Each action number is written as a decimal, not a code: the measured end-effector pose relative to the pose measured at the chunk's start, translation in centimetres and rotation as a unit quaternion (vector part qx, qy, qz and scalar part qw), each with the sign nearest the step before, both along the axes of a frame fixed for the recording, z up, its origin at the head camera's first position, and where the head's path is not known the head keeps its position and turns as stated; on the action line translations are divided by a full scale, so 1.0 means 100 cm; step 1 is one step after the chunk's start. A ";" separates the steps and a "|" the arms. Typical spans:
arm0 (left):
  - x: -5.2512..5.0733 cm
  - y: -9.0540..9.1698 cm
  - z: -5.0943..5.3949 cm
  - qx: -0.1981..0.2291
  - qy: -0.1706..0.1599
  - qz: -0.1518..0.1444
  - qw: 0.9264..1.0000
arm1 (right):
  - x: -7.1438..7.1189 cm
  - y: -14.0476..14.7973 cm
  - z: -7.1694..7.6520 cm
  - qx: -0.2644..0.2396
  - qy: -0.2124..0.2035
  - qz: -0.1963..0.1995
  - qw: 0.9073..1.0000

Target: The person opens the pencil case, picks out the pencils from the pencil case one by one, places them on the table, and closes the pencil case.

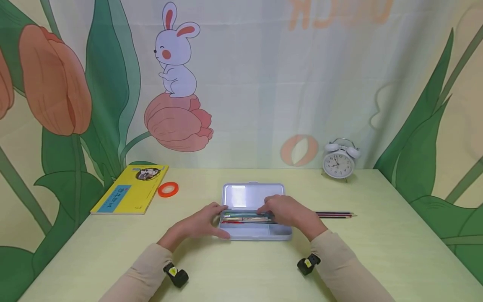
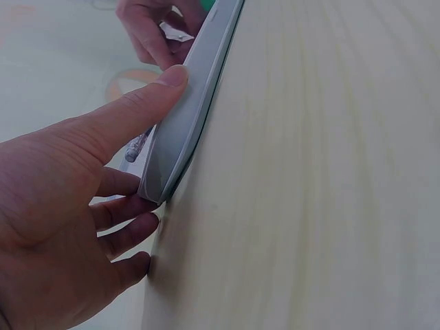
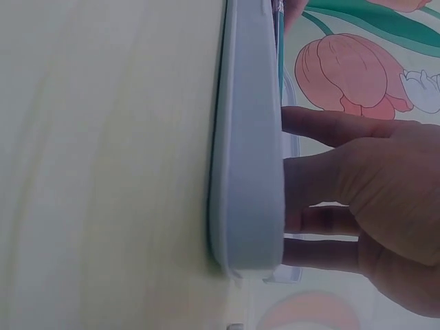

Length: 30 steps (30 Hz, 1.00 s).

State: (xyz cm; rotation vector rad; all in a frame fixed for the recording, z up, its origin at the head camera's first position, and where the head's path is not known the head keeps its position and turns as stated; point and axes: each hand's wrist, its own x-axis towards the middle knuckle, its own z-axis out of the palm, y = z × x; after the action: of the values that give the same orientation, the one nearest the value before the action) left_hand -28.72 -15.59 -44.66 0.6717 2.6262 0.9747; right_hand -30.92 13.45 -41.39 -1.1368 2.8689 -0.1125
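A pale grey-lilac pencil case [image 1: 243, 232] lies on the table with its lid [image 1: 241, 195] tipped back. Several pens [image 1: 241, 219] rest in its rear compartment, among them a teal one and one with a red part. My left hand [image 1: 200, 220] holds the case's left end, the thumb [image 2: 137, 106] along the front edge and the fingers round the corner. My right hand [image 1: 288, 209] reaches over the right end, its fingers [image 3: 323, 126] extended into the case and touching the pens. The case wall hides those fingertips in the right wrist view.
Several pencils [image 1: 336, 214] lie right of the case, just beyond my right hand. A white alarm clock [image 1: 338, 163] stands at the back right. A yellow book [image 1: 132, 191] and an orange roll of tape [image 1: 168, 189] lie at the left. A printed curtain [image 1: 241, 84] hangs behind the table.
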 end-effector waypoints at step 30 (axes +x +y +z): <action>-0.001 0.000 0.000 0.002 -0.004 0.002 1.000 | 0.001 0.001 0.003 0.013 -0.014 -0.016 1.000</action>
State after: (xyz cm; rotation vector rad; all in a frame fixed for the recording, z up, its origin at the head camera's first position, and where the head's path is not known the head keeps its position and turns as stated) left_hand -28.78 -15.61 -44.69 0.6609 2.6205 0.9817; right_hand -30.85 13.57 -41.08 -1.0756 2.8565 -0.0916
